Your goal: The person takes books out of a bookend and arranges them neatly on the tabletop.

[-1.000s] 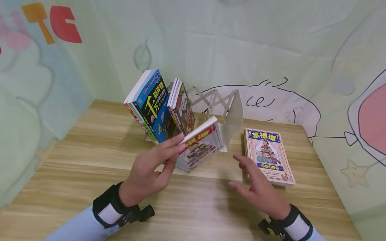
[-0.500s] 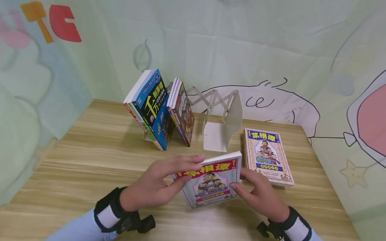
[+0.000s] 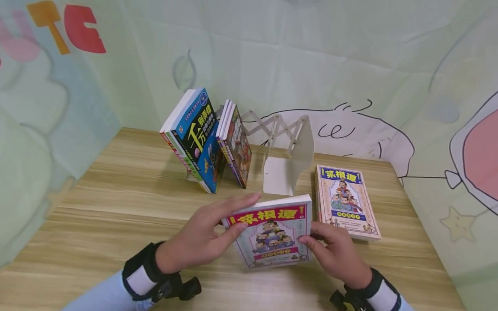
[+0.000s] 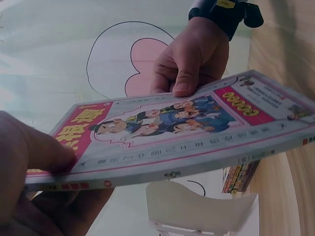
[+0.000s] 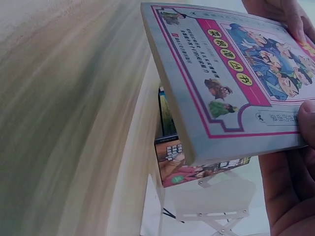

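Gripped from both sides: the red-banded book (image 3: 272, 235)

My left hand (image 3: 208, 235) pinches the red-banded book at its upper left corner, thumb on the title end of the cover, fingers along the top and behind. My right hand (image 3: 336, 252) pinches its right edge lower down, thumb on the front, fingers behind. So the book sits right between my hands, cover towards me and tilted back, over the near part of the counter (image 3: 128, 216). I can't tell whether its bottom edge touches the wood.

Just beyond my right hand a stack of books (image 3: 346, 203) lies flat, a blue-banded cover on top. Ahead of the book I'm holding, a white folding bookend (image 3: 302, 151) stands with its lattice stretched along the back. Towards its left end lean some smaller books (image 3: 235, 144), and next to them the taller books (image 3: 196, 142), with a blue and black cover facing right. Behind everything hangs a pale printed backdrop (image 3: 311, 56).
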The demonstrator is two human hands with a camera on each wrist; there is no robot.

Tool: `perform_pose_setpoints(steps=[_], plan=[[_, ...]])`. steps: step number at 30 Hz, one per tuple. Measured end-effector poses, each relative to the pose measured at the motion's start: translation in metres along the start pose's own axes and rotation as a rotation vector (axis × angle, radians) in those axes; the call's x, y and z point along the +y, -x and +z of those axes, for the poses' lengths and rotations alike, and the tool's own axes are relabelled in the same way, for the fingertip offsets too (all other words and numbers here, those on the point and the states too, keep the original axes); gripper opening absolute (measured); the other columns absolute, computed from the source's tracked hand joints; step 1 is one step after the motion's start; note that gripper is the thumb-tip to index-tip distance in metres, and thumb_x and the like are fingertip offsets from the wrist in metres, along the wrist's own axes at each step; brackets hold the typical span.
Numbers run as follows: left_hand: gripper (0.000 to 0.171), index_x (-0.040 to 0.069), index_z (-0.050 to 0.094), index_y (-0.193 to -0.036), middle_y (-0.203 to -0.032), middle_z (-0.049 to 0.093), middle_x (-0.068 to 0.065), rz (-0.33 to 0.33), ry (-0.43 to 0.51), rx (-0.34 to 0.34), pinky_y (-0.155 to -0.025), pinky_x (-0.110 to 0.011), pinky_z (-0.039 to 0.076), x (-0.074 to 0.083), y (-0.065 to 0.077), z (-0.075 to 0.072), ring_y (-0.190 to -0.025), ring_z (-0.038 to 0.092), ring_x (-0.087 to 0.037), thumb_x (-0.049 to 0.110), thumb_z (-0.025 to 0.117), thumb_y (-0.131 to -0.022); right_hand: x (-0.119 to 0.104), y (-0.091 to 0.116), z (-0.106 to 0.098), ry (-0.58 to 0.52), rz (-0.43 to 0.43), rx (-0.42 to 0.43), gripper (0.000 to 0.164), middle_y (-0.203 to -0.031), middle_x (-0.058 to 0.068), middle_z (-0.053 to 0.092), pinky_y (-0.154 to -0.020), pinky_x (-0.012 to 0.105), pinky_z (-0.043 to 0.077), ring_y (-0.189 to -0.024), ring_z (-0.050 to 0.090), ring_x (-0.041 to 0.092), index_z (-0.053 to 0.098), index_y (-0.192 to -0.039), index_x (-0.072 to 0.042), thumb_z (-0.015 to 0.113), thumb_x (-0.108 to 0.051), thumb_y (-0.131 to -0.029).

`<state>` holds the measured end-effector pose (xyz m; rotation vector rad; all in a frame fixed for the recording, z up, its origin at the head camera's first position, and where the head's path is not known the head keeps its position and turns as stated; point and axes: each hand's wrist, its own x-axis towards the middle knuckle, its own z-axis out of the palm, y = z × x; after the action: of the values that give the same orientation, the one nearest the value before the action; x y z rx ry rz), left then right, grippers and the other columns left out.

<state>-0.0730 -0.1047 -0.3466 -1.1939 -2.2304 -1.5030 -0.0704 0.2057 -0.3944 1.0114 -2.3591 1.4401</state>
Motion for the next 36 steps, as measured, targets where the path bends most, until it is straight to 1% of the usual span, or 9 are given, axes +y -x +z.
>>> perform_pose_setpoints(steps=[3,9,13,15,18,24,30,33,36], plan=[[0.065,0.016,0.044,-0.151,-0.151,0.05,-0.009,-0.017,-0.034,0.011,-0.083,-0.03,0.06,-0.001,-0.001,0.0,-0.117,0.066,-0.023,-0.003,0.065,-0.093,0.001,0.0,0.0,-0.032,0.011,0.018,0.033,-0.101,0.017,0.076,-0.066,0.028,0.061,-0.085,0.074,0.012,0.07,-0.113,0.001,0.068,0.015,-0.083],[0.066,0.015,0.046,-0.148,-0.15,0.049,-0.015,0.01,-0.115,0.043,-0.084,-0.032,0.06,-0.005,-0.002,-0.001,-0.122,0.06,-0.03,-0.006,0.066,-0.089,0.002,-0.001,-0.001,-0.074,0.048,0.033,0.032,-0.104,0.02,0.075,-0.066,0.03,0.062,-0.087,0.074,0.012,0.07,-0.115,0.002,0.066,0.015,-0.086],[0.069,0.015,0.038,-0.154,-0.152,0.045,-0.014,-0.058,-0.095,0.024,-0.083,-0.028,0.06,-0.007,-0.001,-0.002,-0.118,0.062,-0.026,-0.003,0.064,-0.093,0.003,-0.001,-0.006,-0.067,0.082,0.075,0.032,-0.104,0.021,0.074,-0.068,0.03,0.062,-0.089,0.075,0.012,0.069,-0.117,0.005,0.065,0.015,-0.086],[0.071,0.018,0.033,-0.157,-0.153,0.044,-0.013,-0.093,-0.106,0.007,-0.083,-0.028,0.06,-0.009,0.0,-0.003,-0.114,0.064,-0.024,0.002,0.063,-0.095,0.003,-0.001,-0.009,-0.043,0.12,0.102,0.031,-0.103,0.021,0.075,-0.068,0.029,0.061,-0.088,0.075,0.01,0.069,-0.118,0.005,0.065,0.013,-0.088],[0.073,0.019,0.028,-0.159,-0.155,0.042,-0.011,-0.115,-0.174,-0.016,-0.088,-0.03,0.059,-0.012,0.0,-0.005,-0.115,0.065,-0.021,0.008,0.063,-0.096,0.003,0.0,-0.014,-0.008,0.197,0.129,0.029,-0.102,0.019,0.075,-0.066,0.028,0.061,-0.085,0.074,0.009,0.068,-0.119,0.004,0.064,0.008,-0.091],[0.072,0.017,0.03,-0.158,-0.151,0.048,-0.007,-0.129,-0.275,-0.017,-0.098,-0.037,0.055,-0.019,0.001,-0.006,-0.121,0.063,-0.017,0.014,0.065,-0.096,0.004,0.001,-0.028,0.081,0.332,0.211,0.026,-0.103,0.021,0.075,-0.065,0.025,0.06,-0.082,0.073,0.005,0.068,-0.119,0.005,0.064,0.002,-0.094],[0.071,0.016,0.033,-0.157,-0.148,0.052,-0.006,-0.123,-0.299,-0.015,-0.102,-0.044,0.051,-0.027,0.001,-0.006,-0.128,0.057,-0.02,0.014,0.066,-0.095,0.01,0.002,-0.047,0.112,0.425,0.273,0.03,-0.108,0.024,0.073,-0.07,0.02,0.059,-0.083,0.072,0.002,0.066,-0.124,0.005,0.063,-0.004,-0.096],[0.068,0.015,0.034,-0.156,-0.15,0.049,-0.007,-0.139,-0.299,-0.029,-0.106,-0.048,0.048,-0.03,0.002,-0.005,-0.133,0.053,-0.023,0.015,0.065,-0.096,0.015,0.003,-0.054,0.122,0.469,0.294,0.032,-0.108,0.02,0.074,-0.071,0.02,0.059,-0.084,0.072,0.002,0.064,-0.126,0.005,0.063,-0.009,-0.098],[0.067,0.015,0.035,-0.156,-0.153,0.047,-0.007,-0.157,-0.294,-0.043,-0.109,-0.049,0.045,-0.032,0.002,-0.004,-0.137,0.049,-0.024,0.016,0.064,-0.097,0.02,0.005,-0.062,0.14,0.525,0.32,0.035,-0.105,0.004,0.076,-0.072,0.019,0.059,-0.084,0.071,0.002,0.063,-0.129,0.002,0.062,-0.015,-0.099]])
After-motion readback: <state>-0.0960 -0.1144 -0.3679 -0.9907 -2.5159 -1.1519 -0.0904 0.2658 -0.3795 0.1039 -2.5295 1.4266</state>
